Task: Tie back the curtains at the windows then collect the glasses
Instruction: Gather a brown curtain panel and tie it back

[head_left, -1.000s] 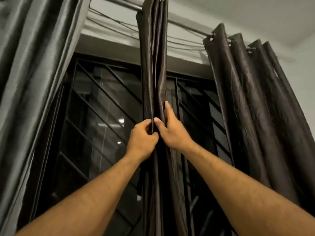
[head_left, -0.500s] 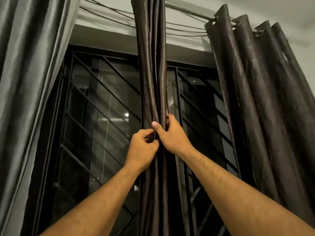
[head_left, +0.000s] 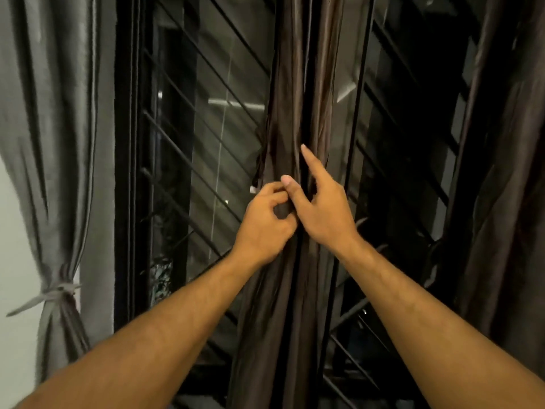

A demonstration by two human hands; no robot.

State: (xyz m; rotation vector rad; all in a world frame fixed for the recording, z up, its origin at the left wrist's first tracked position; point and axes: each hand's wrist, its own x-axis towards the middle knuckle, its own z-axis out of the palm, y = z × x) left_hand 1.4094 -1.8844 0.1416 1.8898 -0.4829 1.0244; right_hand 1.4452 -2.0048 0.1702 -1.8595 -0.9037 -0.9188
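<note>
A dark brown curtain (head_left: 298, 98) hangs bunched into a narrow column in front of the window. My left hand (head_left: 265, 222) pinches a fold of it at mid height, fingers curled. My right hand (head_left: 324, 208) is beside it on the same bunch, thumb pressed on the fabric against the left fingers, forefinger stretched up along the folds, other fingers tucked behind. A grey curtain (head_left: 56, 113) on the left is tied with a grey band (head_left: 59, 290). No glasses are in view.
A window (head_left: 206, 128) with black diagonal bars fills the space behind the curtains. Another dark brown curtain (head_left: 507, 172) hangs at the right edge. A pale wall (head_left: 14, 261) shows at the far left.
The view has tilted down, so the rail is out of sight and the grey curtain's tie shows. Both hands slid lower on the brown bunch; the right forefinger has straightened.
</note>
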